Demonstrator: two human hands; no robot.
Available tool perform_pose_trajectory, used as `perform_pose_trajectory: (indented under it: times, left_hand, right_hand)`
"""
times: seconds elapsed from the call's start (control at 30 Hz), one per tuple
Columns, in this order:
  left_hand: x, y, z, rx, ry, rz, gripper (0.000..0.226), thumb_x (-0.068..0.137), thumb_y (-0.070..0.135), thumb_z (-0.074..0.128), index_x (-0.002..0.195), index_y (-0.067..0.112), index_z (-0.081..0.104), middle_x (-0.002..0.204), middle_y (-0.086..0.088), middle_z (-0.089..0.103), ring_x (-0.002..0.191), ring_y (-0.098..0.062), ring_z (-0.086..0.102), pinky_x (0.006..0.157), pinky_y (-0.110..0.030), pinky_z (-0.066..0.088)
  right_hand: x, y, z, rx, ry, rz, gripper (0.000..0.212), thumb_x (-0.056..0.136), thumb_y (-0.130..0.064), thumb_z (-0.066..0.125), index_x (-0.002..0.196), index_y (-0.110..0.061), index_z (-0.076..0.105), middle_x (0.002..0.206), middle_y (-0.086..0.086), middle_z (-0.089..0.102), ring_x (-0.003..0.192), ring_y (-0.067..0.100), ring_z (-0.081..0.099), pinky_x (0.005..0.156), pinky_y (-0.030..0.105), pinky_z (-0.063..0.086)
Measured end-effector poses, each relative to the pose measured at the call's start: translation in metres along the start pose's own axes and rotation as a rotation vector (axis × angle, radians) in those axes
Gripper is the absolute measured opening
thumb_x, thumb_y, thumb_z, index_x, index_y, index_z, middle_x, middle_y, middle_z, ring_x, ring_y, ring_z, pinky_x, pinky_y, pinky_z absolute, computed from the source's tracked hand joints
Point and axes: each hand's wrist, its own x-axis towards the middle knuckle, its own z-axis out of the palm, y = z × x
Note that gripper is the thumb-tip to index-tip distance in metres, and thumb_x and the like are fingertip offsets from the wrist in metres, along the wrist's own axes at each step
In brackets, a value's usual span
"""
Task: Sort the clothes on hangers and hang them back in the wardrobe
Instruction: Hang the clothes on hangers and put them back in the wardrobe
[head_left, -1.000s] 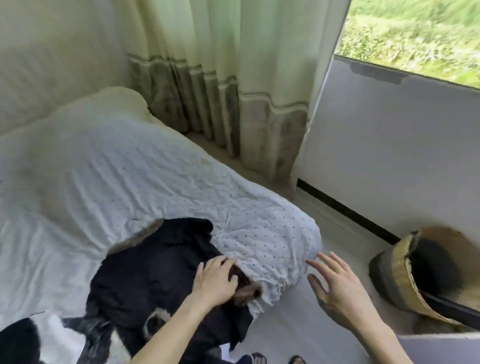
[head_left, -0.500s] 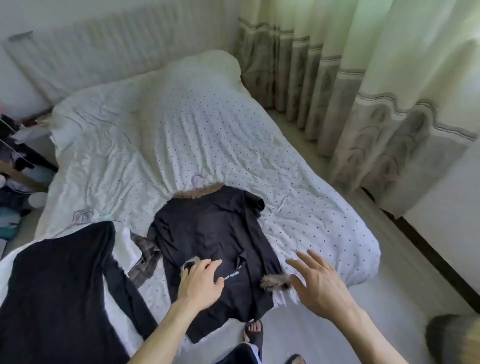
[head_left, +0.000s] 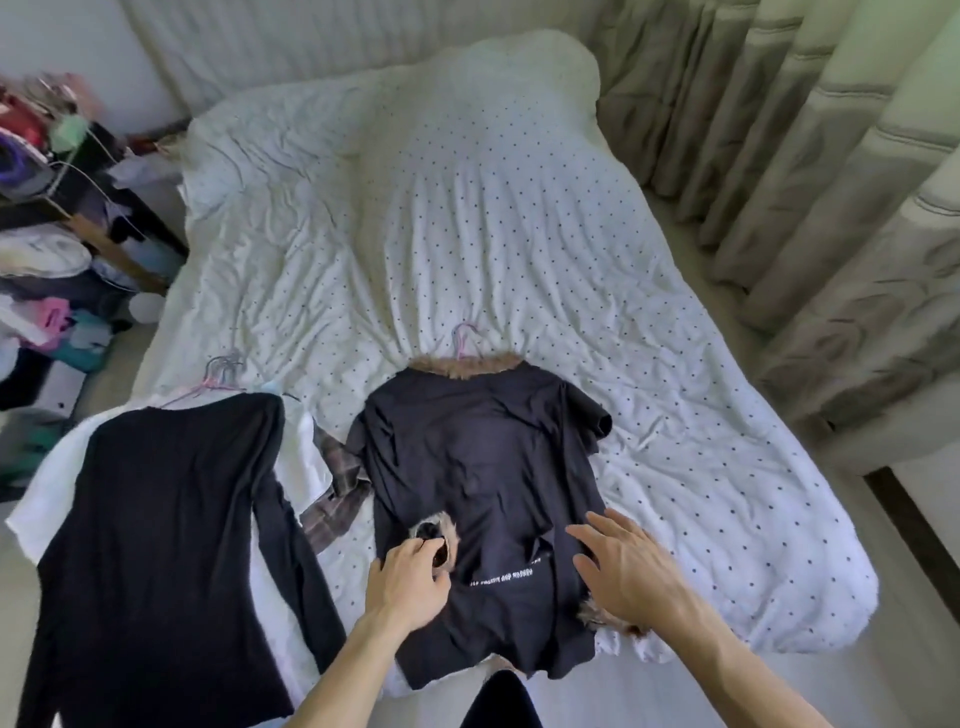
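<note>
A black top with a brown fur collar and fur cuffs (head_left: 483, 467) lies flat on the bed, a pink hanger hook (head_left: 466, 339) sticking out above its collar. My left hand (head_left: 408, 579) rests low on the garment and pinches the fur cuff there. My right hand (head_left: 626, 566) hovers with spread, straight fingers over the garment's right hem, next to another fur cuff (head_left: 597, 616). To the left lies a stack of clothes topped by a black long-sleeved top (head_left: 166, 519), with a bunch of hanger hooks (head_left: 221, 371) above it. No wardrobe is in view.
The bed (head_left: 519, 218) has a white dotted sheet and a pillow at the far end. A cluttered shelf of clothes and items (head_left: 57, 234) stands at the left. Curtains (head_left: 831, 182) hang along the right side. A plaid cloth (head_left: 335, 499) shows between the two garments.
The view has swung left from the window and curtain to the whole bed. My left hand's fingers have closed on the fur cuff; my right hand has moved over the garment's right hem.
</note>
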Motion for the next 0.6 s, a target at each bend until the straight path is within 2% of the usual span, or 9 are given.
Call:
perform_pose_trajectory:
  times: [0.27, 0.4, 0.5, 0.6]
  left_hand:
    - [0.137, -0.025, -0.049, 0.046, -0.160, -0.043, 0.051, 0.097, 0.039, 0.042, 0.148, 0.031, 0.039, 0.148, 0.001, 0.044, 0.136, -0.024, 0.041, 0.111, -0.044, 0.031]
    - [0.215, -0.032, -0.079, 0.078, -0.175, -0.024, 0.052, 0.100, 0.038, 0.041, 0.151, 0.029, 0.035, 0.151, -0.001, 0.041, 0.137, -0.026, 0.039, 0.114, -0.048, 0.028]
    - [0.275, -0.037, -0.099, 0.076, -0.149, -0.005, 0.055, 0.100, 0.039, 0.042, 0.153, 0.028, 0.031, 0.156, -0.003, 0.035, 0.140, -0.027, 0.037, 0.115, -0.049, 0.028]
    - [0.333, -0.039, -0.115, 0.084, -0.106, 0.010, 0.060, 0.100, 0.041, 0.043, 0.156, 0.028, 0.024, 0.161, -0.006, 0.026, 0.145, -0.028, 0.031, 0.116, -0.050, 0.028]
  right_hand:
    - [0.144, -0.013, -0.024, -0.023, -0.175, 0.066, 0.049, 0.103, -0.037, 0.037, 0.151, -0.029, 0.035, 0.156, -0.004, 0.035, 0.151, 0.025, 0.016, 0.120, 0.039, 0.023]
    - [0.215, -0.010, -0.026, -0.029, -0.209, 0.103, 0.052, 0.101, -0.036, 0.038, 0.152, -0.026, 0.033, 0.152, -0.006, 0.040, 0.149, 0.027, 0.021, 0.118, 0.039, 0.027]
    - [0.258, -0.008, -0.024, -0.023, -0.252, 0.155, 0.056, 0.102, -0.036, 0.036, 0.155, -0.026, 0.025, 0.158, -0.003, 0.031, 0.150, 0.028, 0.017, 0.119, 0.041, 0.025]
    - [0.291, -0.001, -0.015, -0.012, -0.321, 0.238, 0.061, 0.102, -0.038, 0.036, 0.158, -0.029, 0.012, 0.166, 0.001, 0.009, 0.152, 0.028, 0.007, 0.121, 0.042, 0.021]
